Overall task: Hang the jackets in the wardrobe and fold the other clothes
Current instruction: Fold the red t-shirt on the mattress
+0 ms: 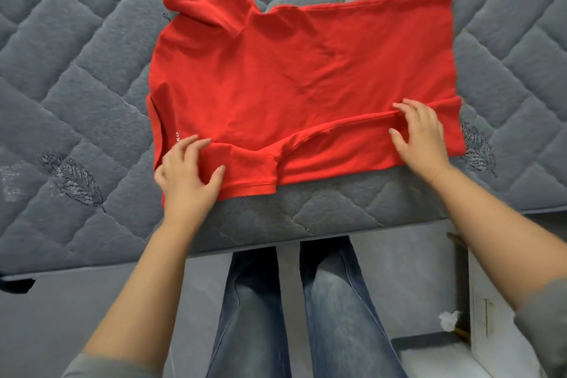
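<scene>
Two legs in blue jeans stand nearest to us, right up against the front edge of the bed. A white cabinet sits at our right, with a crumpled white tissue beside it. Our grey sleeves are pushed up, and both bare forearms reach forward over the quilted grey cover.

Our left hand rests on the near left corner of the red T-shirt. Its fingers are curled and the thumb presses in from the right, bunching the short sleeve folded there. Our right hand lies on the near right part of the shirt. Its fingers reach over the edge of the folded flap and the thumb sits under that edge, so it pinches the fold.

The T-shirt lies spread on the bed, its near strip folded over, with small white lettering showing at its left edge. Its far left sleeve lies rumpled toward the far side. Embroidered leaf patterns show on the cover to either side.
</scene>
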`<state>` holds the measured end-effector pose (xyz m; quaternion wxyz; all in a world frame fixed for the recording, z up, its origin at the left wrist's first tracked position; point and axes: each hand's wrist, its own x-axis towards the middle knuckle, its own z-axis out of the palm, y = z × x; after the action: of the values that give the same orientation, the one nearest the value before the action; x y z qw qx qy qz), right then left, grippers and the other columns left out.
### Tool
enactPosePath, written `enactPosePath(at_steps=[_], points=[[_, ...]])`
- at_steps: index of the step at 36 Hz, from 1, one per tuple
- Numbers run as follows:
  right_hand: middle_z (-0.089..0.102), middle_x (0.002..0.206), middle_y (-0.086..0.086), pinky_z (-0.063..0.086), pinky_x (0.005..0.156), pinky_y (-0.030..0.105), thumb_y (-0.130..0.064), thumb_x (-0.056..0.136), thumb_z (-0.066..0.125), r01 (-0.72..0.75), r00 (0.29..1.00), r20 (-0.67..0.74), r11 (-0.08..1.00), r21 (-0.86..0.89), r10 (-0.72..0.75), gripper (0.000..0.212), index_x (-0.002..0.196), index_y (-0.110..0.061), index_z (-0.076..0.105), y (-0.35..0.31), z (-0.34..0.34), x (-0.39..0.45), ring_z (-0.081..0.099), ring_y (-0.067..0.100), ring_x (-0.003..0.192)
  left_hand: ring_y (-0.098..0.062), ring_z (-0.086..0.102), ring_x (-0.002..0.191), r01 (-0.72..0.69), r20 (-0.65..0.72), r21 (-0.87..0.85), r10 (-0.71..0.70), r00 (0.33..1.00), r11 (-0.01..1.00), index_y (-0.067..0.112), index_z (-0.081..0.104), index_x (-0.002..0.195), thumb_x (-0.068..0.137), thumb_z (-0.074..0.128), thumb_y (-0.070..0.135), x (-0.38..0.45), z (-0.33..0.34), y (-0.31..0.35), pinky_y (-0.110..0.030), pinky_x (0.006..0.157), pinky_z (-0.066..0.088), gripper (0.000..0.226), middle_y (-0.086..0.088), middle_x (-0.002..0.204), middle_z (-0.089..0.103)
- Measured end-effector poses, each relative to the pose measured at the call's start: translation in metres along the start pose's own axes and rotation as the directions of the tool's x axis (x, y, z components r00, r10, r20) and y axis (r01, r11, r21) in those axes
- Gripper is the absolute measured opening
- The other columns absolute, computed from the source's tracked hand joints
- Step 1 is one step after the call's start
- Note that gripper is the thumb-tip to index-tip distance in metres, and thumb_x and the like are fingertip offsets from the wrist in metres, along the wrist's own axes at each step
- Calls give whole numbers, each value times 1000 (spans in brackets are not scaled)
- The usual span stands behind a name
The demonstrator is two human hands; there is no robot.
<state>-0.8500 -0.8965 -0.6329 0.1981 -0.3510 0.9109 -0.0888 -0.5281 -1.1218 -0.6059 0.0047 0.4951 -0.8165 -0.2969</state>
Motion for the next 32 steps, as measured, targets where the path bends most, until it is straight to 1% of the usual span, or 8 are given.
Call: enactPosePath(at_steps=[5,8,12,15,18,23,26,32], points=[[56,115,16,11,116,47,-10,72,69,178,956,278,937,-300,-93,50,120,-9,57,27,-18,38,48,35,116,-22,41,126,-182,206,176,145,968,967,25,59,126,86,68,42,32,29,23,-40,107,16,44,1,124,56],[62,111,9,22,110,42,-32,76,73,297,886,454,867,-401,-94,44,114,-16,57,37,-32,57,50,30,113,-24,39,123,-271,319,260,182,930,927,26,66,112,86,66,46,44,42,26,-42,106,14,33,3,112,60],[57,109,4,33,92,34,-51,80,71,383,783,622,810,-445,-29,44,110,-18,67,54,-56,73,49,25,112,-25,41,116,-249,304,264,165,938,932,23,71,93,86,68,41,55,46,27,-38,97,15,20,5,100,64],[64,79,-3,44,68,28,-40,76,79,163,692,718,953,-255,73,24,80,-18,69,62,-72,78,61,21,83,-24,42,113,-231,298,221,160,941,947,21,68,93,89,66,35,59,46,26,-38,97,15,15,7,93,61],[70,63,-6,49,55,21,-25,75,82,-38,572,807,987,-154,147,13,71,-17,72,69,-78,78,64,10,58,-22,44,110,-226,282,180,169,944,957,20,67,95,90,66,31,60,46,24,-34,95,15,12,5,93,52],[74,74,0,54,61,24,-18,73,83,-150,331,909,966,-213,252,11,78,-14,75,88,-75,76,69,15,66,-19,45,102,-213,294,165,158,943,963,19,68,95,88,68,30,66,48,24,-30,96,15,12,3,88,51],[72,80,2,54,74,31,-22,76,82,-191,447,867,970,-149,221,18,86,-9,74,102,-70,80,66,17,73,-19,45,103,-203,302,195,138,943,960,21,67,93,88,68,32,68,51,28,-29,96,14,12,-2,91,57],[57,64,1,38,59,27,-21,76,82,-189,702,699,982,-4,138,21,74,-6,67,123,-68,80,50,16,63,-24,45,104,-200,258,234,138,956,951,15,67,96,90,67,27,64,54,29,-34,98,17,14,-4,89,52]])
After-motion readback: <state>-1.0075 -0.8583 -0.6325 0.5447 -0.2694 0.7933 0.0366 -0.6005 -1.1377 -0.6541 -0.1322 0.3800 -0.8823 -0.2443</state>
